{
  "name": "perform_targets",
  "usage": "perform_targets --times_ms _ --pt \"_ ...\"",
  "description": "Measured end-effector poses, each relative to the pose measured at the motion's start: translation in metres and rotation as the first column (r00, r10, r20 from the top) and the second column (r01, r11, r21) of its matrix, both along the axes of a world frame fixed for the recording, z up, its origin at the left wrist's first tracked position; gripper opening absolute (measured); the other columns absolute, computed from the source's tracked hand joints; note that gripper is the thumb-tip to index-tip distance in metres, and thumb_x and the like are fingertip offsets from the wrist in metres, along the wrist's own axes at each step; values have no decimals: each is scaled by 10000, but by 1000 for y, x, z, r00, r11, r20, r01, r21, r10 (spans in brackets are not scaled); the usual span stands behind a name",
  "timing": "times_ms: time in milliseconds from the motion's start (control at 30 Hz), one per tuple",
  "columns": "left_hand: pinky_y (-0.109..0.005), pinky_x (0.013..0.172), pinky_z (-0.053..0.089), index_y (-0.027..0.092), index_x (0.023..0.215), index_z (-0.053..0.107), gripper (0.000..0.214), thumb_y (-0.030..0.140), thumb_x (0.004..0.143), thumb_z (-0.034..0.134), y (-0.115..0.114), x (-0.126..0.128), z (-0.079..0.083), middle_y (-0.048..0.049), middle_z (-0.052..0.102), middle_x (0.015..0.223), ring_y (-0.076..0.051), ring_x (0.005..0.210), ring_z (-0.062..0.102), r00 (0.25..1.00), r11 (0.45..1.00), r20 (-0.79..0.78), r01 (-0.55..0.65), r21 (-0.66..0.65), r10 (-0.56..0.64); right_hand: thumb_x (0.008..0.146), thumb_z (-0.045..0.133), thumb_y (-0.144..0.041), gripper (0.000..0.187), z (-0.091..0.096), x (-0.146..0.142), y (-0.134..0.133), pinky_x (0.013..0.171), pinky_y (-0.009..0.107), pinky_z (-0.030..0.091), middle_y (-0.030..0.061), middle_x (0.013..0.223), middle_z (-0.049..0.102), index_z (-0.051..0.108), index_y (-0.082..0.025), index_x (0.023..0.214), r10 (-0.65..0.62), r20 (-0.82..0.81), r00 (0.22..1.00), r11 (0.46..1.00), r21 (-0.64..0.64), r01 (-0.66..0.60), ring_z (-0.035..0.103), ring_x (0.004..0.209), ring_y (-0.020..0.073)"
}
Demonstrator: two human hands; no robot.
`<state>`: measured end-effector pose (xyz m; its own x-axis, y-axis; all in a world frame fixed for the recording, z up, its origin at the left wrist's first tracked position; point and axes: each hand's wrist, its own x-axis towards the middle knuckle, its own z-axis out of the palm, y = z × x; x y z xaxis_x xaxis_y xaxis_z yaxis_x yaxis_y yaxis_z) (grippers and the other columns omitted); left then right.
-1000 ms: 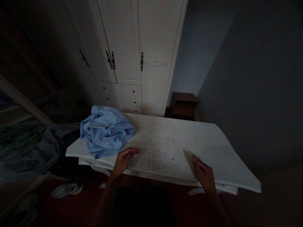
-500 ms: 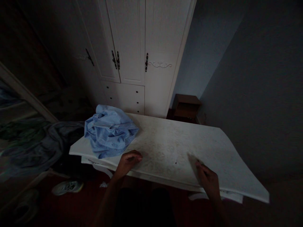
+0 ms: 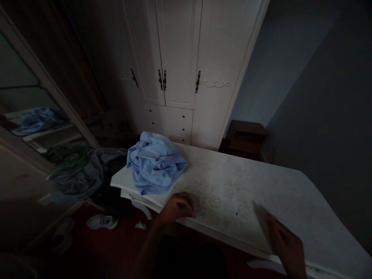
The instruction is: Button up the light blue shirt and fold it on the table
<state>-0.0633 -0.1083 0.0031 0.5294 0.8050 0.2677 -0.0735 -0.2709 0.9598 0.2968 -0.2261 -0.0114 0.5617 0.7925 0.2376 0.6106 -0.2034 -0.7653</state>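
Observation:
A crumpled light-blue shirt (image 3: pixel 157 166) lies in a heap on the left end of a white table (image 3: pixel 261 186). My left hand (image 3: pixel 178 208) is at the table's near edge, just right of and below the shirt, apart from it. Its fingers are loosely curled in, and nothing shows in them. Farther right, my right hand (image 3: pixel 286 244) hovers over or rests at the near edge; I cannot tell which. Its fingers are also curled together around no visible thing, and its shadow falls on the tabletop. A small dark spot (image 3: pixel 236 213) marks the surface between my hands.
Behind the table stands a white wardrobe (image 3: pixel 177 50) with drawers. A brown nightstand (image 3: pixel 248 133) is by the wall. At left are a mirror (image 3: pixel 49 128) and piled dark clothes (image 3: pixel 84 174). A shoe (image 3: pixel 102 221) and a white scrap (image 3: pixel 140 225) lie on the red floor.
The view has turned left, so the table and shirt appear farther right and more of the mirror shows. Both hands stay near the table edge, curled; the shirt looks unmoved on the table.

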Motion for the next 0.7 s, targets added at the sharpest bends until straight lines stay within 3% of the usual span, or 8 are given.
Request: perform_targets --times_ms 133,333,433,533,600,667,700 --pt "-284 697 451 156 604 626 325 408 688 814 0 -1 1 -63 624 765 -159 747 582 998 1000 58 -9 25 7 672 574 -643 521 -1 1 0 663 357 576 86 878 772 806 -188 774 -24 -12 1000 999 -45 24 721 850 360" --pt "-262 616 382 162 589 506 462 499 905 530 0 0 0 -16 503 658 -120 635 474 998 997 -4 -61 39 61 664 567 -638 525 1 -2 0 639 339 571 78 877 772 809 -189 787 -62 -4 998 997 -53 61 720 844 354" --pt "-256 592 396 167 525 465 498 506 870 585 0 2 -3 -8 497 597 -113 592 481 998 995 -44 -37 93 41 653 583 -609 477 4 -3 1 560 304 546 47 827 772 805 -201 760 -66 5 998 996 -54 66 720 773 328" --pt "-261 643 441 166 501 499 478 475 834 648 -2 7 -9 -26 581 618 -125 634 556 990 969 -128 -26 245 59 651 603 -563 431 8 -5 0 520 272 522 31 801 769 798 -192 750 -82 -27 996 995 -57 81 711 721 297" --pt "-291 762 470 176 580 603 382 458 831 657 -3 9 -13 -49 678 759 -156 770 626 972 932 -209 -28 363 111 652 610 -556 435 10 -7 -1 500 264 508 31 815 768 797 -183 775 -88 -53 995 994 -75 84 700 681 277" --pt "-342 897 464 213 851 709 272 479 796 692 -5 9 -16 -65 715 1004 -200 951 642 941 905 -298 -19 425 160 647 605 -571 461 10 -7 -1 473 268 491 35 820 766 795 -179 800 -100 -64 993 990 -104 93 686 631 265" --pt "-362 937 457 235 1034 695 377 496 764 721 -5 9 -17 -71 695 1119 -214 999 635 925 903 -337 -17 429 177 646 601 -578 470 10 -7 -1 463 272 484 36 814 765 794 -180 805 -109 -62 992 988 -118 102 681 615 263"
